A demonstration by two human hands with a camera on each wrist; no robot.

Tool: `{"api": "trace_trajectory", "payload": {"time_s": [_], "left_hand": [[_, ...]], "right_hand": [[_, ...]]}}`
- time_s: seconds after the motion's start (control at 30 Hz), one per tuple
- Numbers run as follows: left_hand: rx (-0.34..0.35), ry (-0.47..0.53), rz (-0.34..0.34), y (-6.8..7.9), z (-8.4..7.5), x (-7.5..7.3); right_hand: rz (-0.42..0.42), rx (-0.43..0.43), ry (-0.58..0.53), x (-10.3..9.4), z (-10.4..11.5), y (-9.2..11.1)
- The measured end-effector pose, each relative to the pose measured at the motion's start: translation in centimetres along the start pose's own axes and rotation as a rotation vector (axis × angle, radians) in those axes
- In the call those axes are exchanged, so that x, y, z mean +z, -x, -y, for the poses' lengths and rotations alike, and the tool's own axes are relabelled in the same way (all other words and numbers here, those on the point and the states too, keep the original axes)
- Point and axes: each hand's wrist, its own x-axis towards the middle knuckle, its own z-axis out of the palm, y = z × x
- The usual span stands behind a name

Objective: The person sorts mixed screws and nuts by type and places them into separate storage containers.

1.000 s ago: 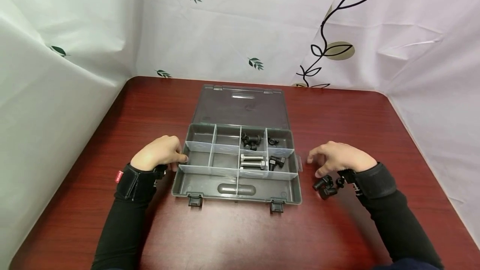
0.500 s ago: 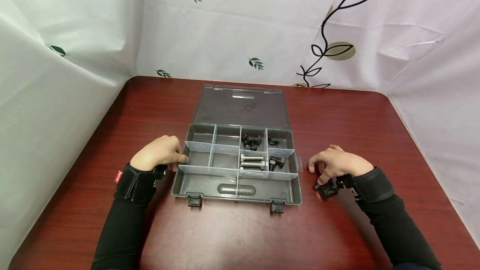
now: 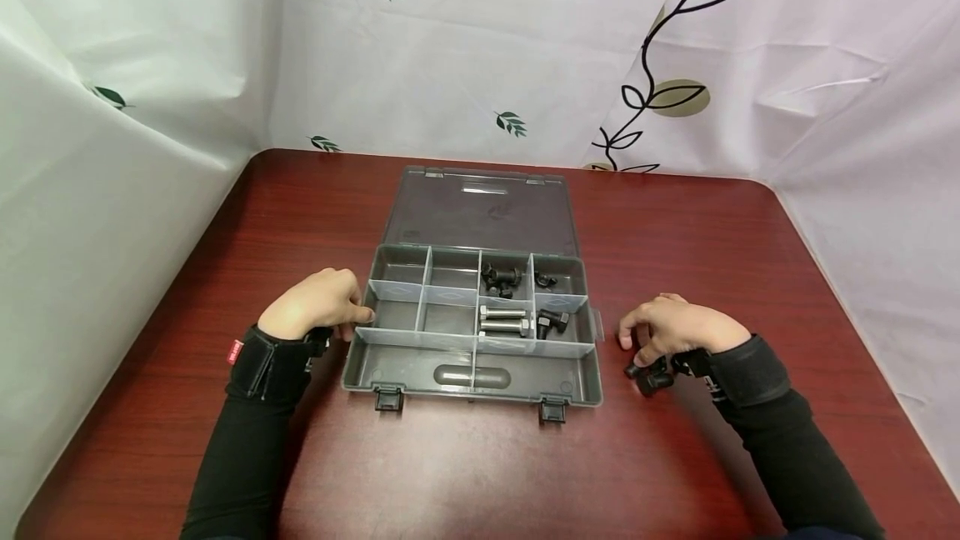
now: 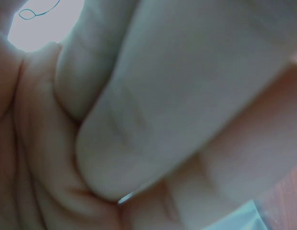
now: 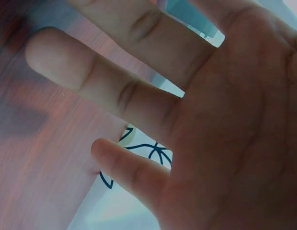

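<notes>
A grey plastic compartment box (image 3: 386,369) lies open on the table, its lid folded back. At its left side my left hand (image 3: 318,302) grips the rim, thumb over the wall. In the left wrist view the fingers (image 4: 129,143) of that hand are curled in toward the palm. To the right of the box, my right hand (image 3: 678,327) hovers low over a small pile of black bolts (image 3: 654,382), thumb tip right at them. Its fingers are loosely bent, and the right wrist view shows several fingers (image 5: 67,62) spread apart. Part of the pile is hidden beneath the hand.
Inside the box, silver bolts (image 3: 502,326) occupy a middle compartment. Black hardware (image 3: 501,277) sits in a back compartment, with more black bolts (image 3: 551,322) beside the silver ones. The red-brown table (image 3: 465,465) is bordered by a patterned white cloth (image 3: 450,48).
My right hand has come down onto the black bolts, its thumb now overlapping them. My left hand stays at the box's left rim.
</notes>
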Motion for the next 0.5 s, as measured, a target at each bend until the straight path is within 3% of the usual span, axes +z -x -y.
{"api": "trace_trajectory", "payload": {"time_s": [0.5], "left_hand": [[-0.004,0.007,0.001,0.06,-0.02,0.00]], "right_hand": [[0.008,-0.014,-0.025,0.21,-0.11,0.52]]}}
